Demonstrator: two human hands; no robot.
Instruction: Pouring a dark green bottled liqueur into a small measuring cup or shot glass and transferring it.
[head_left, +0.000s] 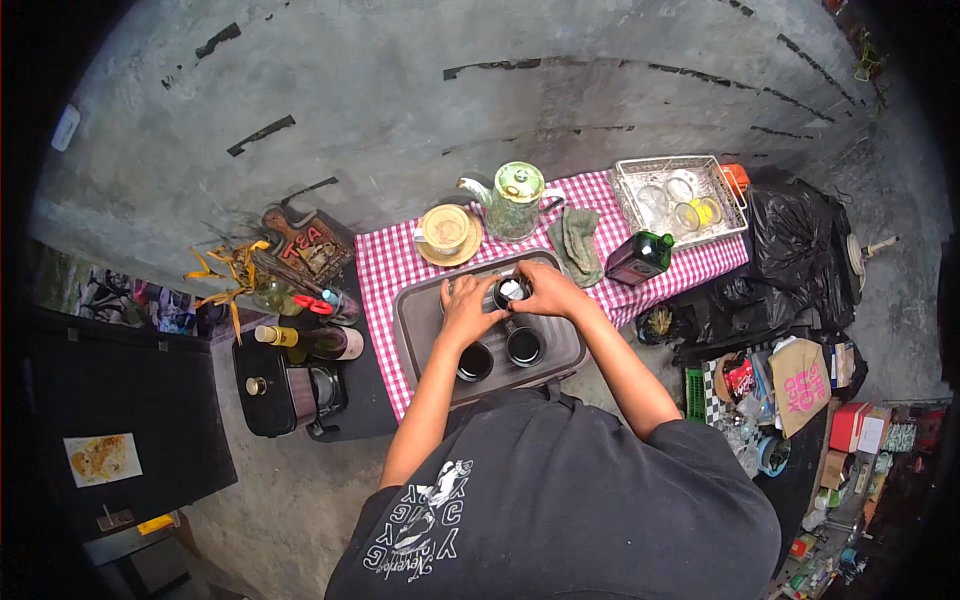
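A dark grey serving tray (422, 330) lies before me, with glass mugs of dark liquid on it. My right hand (553, 290) curls its fingers and thumb about the rim of a mug (511, 292) near the tray's far side; a pale reflection shows in it. Beside it, my left hand (472, 309) is bent over a glass at the tray's left, mostly hidden by the fingers, so its grip is unclear. Closer to my body stand two more mugs, a left one (475, 363) and a right one with a handle (525, 346).
Behind the tray are a lidded cup on a saucer (445, 234), a green enamel teapot (514, 206) and a green cloth (576, 244). Rightward stand a green bottle (640, 258) and a wire basket of glasses (679, 202). Bottles (322, 342) and a black appliance (274, 397) flank the left.
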